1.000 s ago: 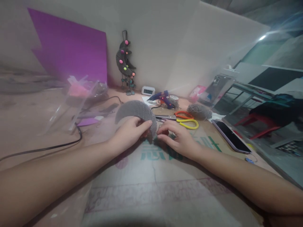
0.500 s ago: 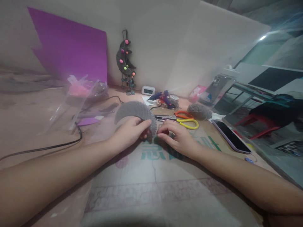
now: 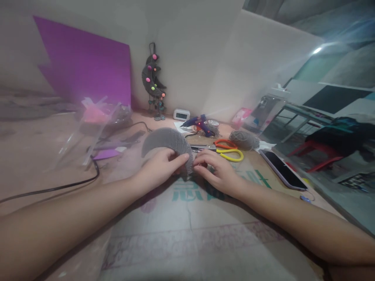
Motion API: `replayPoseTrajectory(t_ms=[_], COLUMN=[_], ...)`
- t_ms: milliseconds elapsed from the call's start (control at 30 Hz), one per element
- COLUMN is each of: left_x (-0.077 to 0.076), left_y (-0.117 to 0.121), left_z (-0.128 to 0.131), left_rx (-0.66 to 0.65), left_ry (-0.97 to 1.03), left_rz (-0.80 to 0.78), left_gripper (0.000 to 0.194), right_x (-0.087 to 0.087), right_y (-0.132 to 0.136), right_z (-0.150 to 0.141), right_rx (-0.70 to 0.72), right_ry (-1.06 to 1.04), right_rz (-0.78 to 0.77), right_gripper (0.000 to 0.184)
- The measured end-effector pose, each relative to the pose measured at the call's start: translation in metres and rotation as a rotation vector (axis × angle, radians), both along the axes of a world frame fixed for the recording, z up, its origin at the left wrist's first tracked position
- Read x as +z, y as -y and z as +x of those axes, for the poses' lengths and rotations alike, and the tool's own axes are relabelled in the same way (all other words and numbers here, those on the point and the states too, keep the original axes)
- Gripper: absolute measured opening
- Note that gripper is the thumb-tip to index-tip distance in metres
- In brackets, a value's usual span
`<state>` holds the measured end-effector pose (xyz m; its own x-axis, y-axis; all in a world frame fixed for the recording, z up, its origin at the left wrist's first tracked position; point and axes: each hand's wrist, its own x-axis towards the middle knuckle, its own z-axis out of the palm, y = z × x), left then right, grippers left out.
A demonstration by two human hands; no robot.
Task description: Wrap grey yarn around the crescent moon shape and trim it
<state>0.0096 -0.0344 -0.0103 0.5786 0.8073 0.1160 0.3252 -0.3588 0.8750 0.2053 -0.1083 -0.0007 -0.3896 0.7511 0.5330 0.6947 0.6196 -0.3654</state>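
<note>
A grey crescent (image 3: 164, 137), its right part ribbed with wound yarn, stands tilted above a printed cardboard sheet (image 3: 187, 218). My left hand (image 3: 162, 166) grips it by the inner curve, thumb across the front; the other fingers are mostly hidden behind. Close to its lower right tip, my right hand (image 3: 216, 169) is pinched, and what sits between the fingertips is too small to make out. Scissors (image 3: 224, 150) with orange and yellow handles lie just behind the right hand. Further back rests a ball of grey yarn (image 3: 243, 139).
A blue glue gun (image 3: 200, 124), a small white clock (image 3: 181, 114) and a decorated crescent hanging (image 3: 154, 78) are along the wall. A phone (image 3: 283, 169) lies at right. Plastic bags (image 3: 99, 117), a purple sheet (image 3: 93, 66) and a black cord (image 3: 58, 187) occupy the left.
The crescent's lower end has dropped slightly and shows more below my left thumb. My right fingertips are a little closer to its edge. The whole view has shifted slightly.
</note>
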Motion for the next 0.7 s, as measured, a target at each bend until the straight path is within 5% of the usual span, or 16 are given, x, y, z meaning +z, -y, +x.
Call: replayPoseTrajectory(t_ms=[333,500,700], left_x=[-0.002,-0.003,-0.002], left_y=[-0.001,-0.003,-0.002], left_z=[0.000,0.000,0.001], left_rx=[0.159,0.197,0.197], left_ry=[0.085,0.090,0.067], left_rz=[-0.094,-0.060,-0.049], left_gripper=[0.048,0.047,0.048], right_x=[0.037,0.023,0.005], right_y=[-0.029,-0.040,-0.032], right_z=[0.054,0.072,0.051], right_rx=[-0.380,-0.424,-0.284], right_ry=[0.002,0.183,0.488], right_rz=[-0.013,-0.147,0.009], right_gripper=[0.013,0.014,0.017])
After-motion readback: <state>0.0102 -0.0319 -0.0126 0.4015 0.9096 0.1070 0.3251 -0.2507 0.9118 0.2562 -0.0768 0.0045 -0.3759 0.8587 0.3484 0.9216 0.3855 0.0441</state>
